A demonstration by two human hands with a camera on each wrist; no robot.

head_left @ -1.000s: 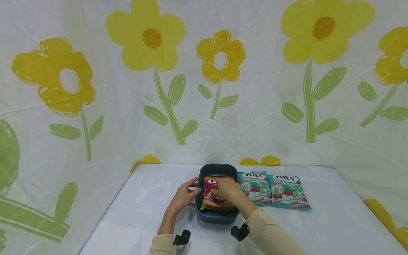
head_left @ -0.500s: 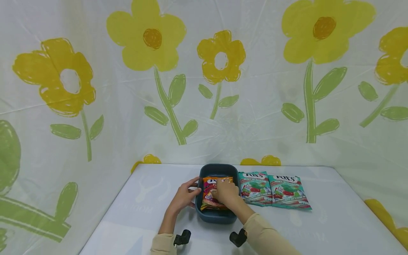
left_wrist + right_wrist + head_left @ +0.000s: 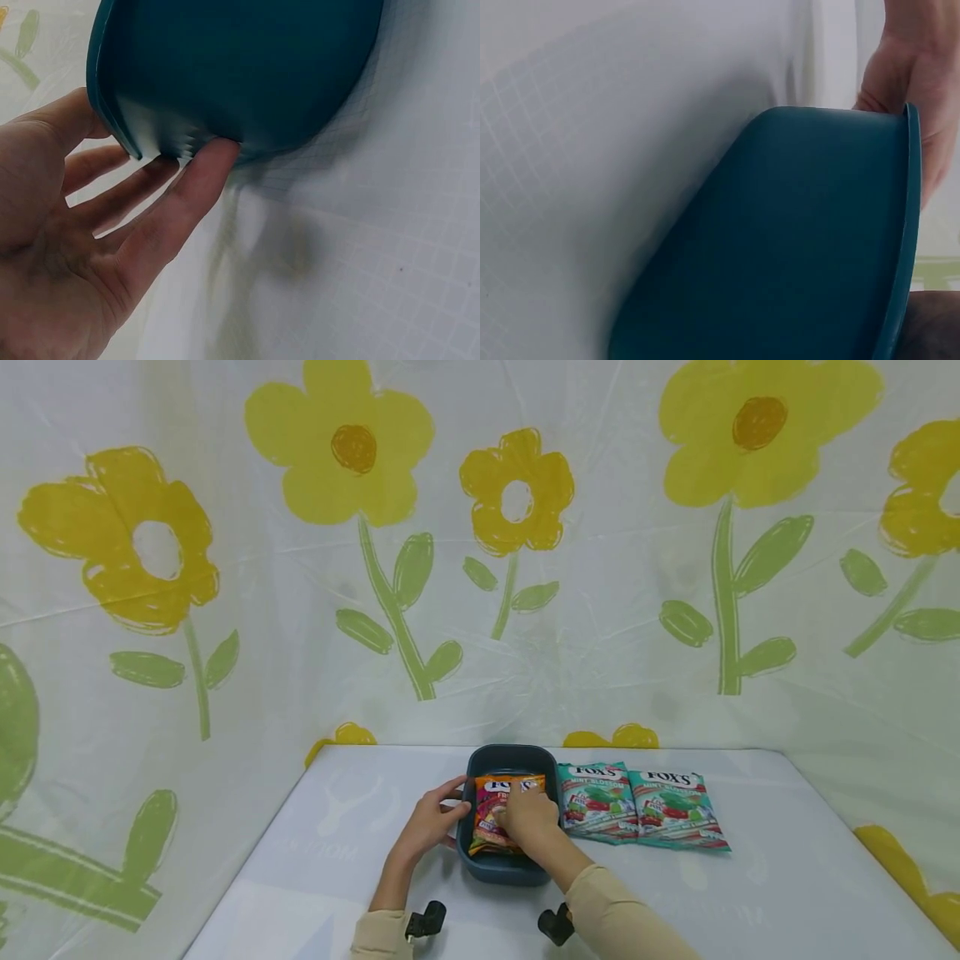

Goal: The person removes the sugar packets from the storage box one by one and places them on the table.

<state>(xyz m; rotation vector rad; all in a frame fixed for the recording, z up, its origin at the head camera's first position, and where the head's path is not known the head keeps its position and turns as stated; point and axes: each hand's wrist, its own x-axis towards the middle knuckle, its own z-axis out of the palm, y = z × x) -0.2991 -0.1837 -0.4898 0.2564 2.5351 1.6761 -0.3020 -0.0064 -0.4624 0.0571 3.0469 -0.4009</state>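
A dark blue plastic bin (image 3: 510, 870) stands on the table, a Fox's candy bag (image 3: 487, 839) in orange and red lying inside it. My left hand (image 3: 429, 822) holds the bin's left side. In the left wrist view its thumb reaches the rim while other fingers (image 3: 202, 176) touch the outer wall. My right hand (image 3: 531, 818) rests on the candy bag inside the bin, thumb and index finger spread over its front; the other fingers are hidden. The right wrist view shows mostly the bin's outer wall (image 3: 795, 225), so the right fingers' contact is out of sight.
Two teal Fox's mint candy bags, a nearer one (image 3: 598, 810) and another (image 3: 678, 814), lie side by side just right of the bin. The white table (image 3: 337, 827) meets a flower-printed curtain (image 3: 600, 610) at its back edge.
My right hand has shifted slightly left, and the orange candy bag beneath it sits a little further left in the bin. The left hand keeps its place on the bin.
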